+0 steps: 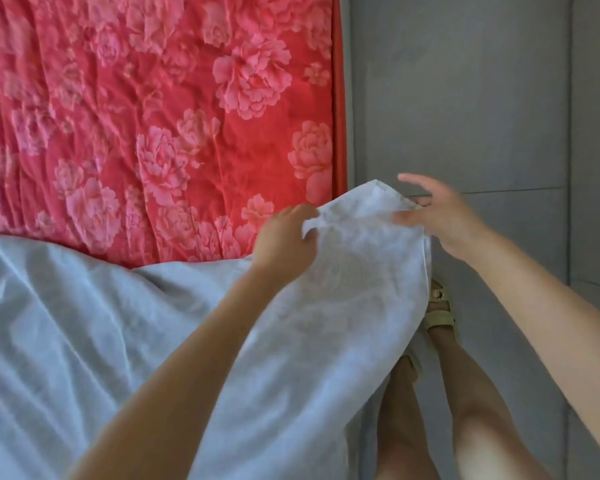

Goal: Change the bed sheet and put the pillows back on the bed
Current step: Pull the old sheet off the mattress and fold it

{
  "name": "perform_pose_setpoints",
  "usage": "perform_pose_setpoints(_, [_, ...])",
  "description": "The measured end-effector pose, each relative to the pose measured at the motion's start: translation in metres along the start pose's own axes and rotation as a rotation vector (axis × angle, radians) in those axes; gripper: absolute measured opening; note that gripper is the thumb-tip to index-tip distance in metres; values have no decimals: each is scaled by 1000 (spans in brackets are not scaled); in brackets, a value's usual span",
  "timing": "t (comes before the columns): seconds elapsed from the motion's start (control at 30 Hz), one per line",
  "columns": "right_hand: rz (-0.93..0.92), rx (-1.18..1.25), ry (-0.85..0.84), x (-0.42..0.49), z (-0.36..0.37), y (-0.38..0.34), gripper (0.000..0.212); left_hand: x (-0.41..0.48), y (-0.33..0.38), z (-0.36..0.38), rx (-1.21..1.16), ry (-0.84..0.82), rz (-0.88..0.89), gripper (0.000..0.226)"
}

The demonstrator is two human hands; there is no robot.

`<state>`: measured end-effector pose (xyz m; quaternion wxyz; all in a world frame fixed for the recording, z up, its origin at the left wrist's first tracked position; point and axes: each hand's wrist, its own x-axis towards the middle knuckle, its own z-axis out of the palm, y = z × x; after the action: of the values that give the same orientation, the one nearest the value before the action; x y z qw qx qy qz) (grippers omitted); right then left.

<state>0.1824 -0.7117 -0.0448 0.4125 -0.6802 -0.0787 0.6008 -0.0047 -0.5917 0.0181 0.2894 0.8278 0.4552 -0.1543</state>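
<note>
A red mattress [146, 109] with pink flower print fills the upper left. A pale blue-white bed sheet [84, 323] covers its near part and hangs over the right edge. My left hand [284, 237] grips the sheet's raised edge near the mattress's right side, fingers curled into the fabric. My right hand [440, 216] is at the sheet's lifted corner, thumb and lower fingers pinching the fabric edge while the upper fingers spread loosely. The image is motion-blurred. No pillows are in view.
Grey tiled floor [482, 98] runs along the bed's right side. My legs and feet in tan sandals [439, 310] stand on it close to the bed edge, partly behind the hanging sheet.
</note>
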Motion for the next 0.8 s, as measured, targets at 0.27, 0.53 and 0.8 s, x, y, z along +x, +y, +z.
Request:
perform_pose_setpoints(0.27, [-215,-615,-30,-14,-19,-25,42,-25,-157,-42,718,-368,-140,35])
perform_pose_setpoints(0.53, [-340,-99,97,-24,-13,-50,26,-40,-133,-132,514,469,-13,23])
perform_pose_setpoints(0.8, [-288,247,546,3,9,-57,33,6,-113,-84,240,205,-124,53])
